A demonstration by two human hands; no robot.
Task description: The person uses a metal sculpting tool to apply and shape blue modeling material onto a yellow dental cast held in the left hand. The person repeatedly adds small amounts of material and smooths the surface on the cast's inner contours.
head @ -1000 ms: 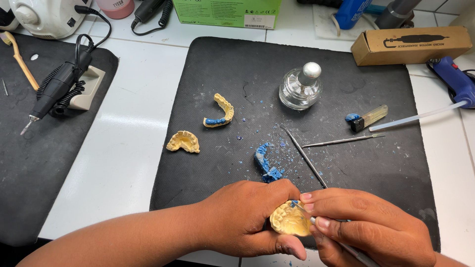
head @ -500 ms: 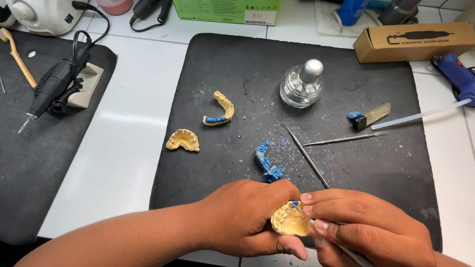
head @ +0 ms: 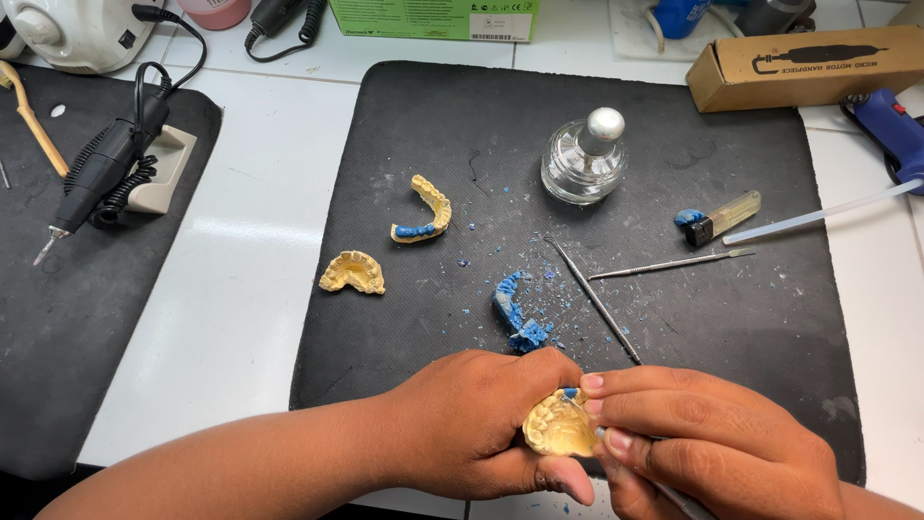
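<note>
In the head view, both hands are low in the picture, at the near edge of the black mat. The left hand is closed around a yellow dental cast, with the thumb under it and the fingers curled over its back. The teeth side of the cast faces up and a small spot of blue wax sits on its upper edge. The right hand touches the cast from the right side; its fingers are bent and pinch a thin metal tool, of which only a small part shows below the fingers, near the bottom edge of the picture.

Just above the left hand lies a lump of blue wax, with many blue crumbs spread around it on the mat. Beside it lie two thin metal instruments, one diagonal and one nearly level. Further away on the mat stands a glass burner with a metal cap, and to the right of it lies a lighter. On the left part of the mat is a curved yellow cast with blue wax. Another yellow cast lies at the left border of the mat, partly on the white tabletop. On a second dark mat at the far left rests a black rotary handpiece with its coiled cable.
</note>
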